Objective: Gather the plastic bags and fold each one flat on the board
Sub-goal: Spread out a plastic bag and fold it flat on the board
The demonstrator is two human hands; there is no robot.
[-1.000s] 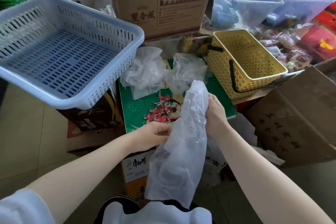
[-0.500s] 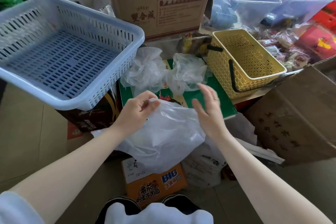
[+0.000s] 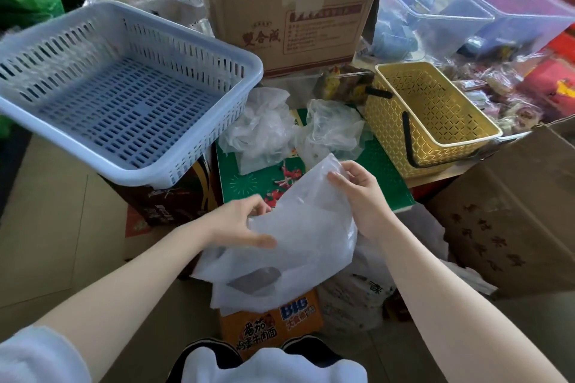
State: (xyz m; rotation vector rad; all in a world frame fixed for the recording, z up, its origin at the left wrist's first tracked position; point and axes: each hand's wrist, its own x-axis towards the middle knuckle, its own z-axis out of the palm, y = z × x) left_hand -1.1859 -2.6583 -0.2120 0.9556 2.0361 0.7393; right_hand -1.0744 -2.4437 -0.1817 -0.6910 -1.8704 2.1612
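Observation:
A translucent white plastic bag (image 3: pixel 298 236) hangs spread out over the near edge of the green board (image 3: pixel 385 177). My left hand (image 3: pixel 239 224) grips its left edge, thumb on top. My right hand (image 3: pixel 357 193) pinches the bag's upper right edge above the board. Two crumpled clear plastic bags lie at the far end of the board, one on the left (image 3: pixel 261 127) and one on the right (image 3: pixel 333 130).
A light blue slotted basket (image 3: pixel 124 96) stands left of the board, a yellow basket (image 3: pixel 432 115) with black handles to the right. A cardboard box (image 3: pixel 292 19) of snacks sits behind. Brown cartons (image 3: pixel 510 211) stand at right; an orange noodle box (image 3: pixel 270 326) below.
The bag hung long from my right hand a second ago. It was then swung across the board's edge, and both hands now hold it spread out, my right hand taking its upper edge.

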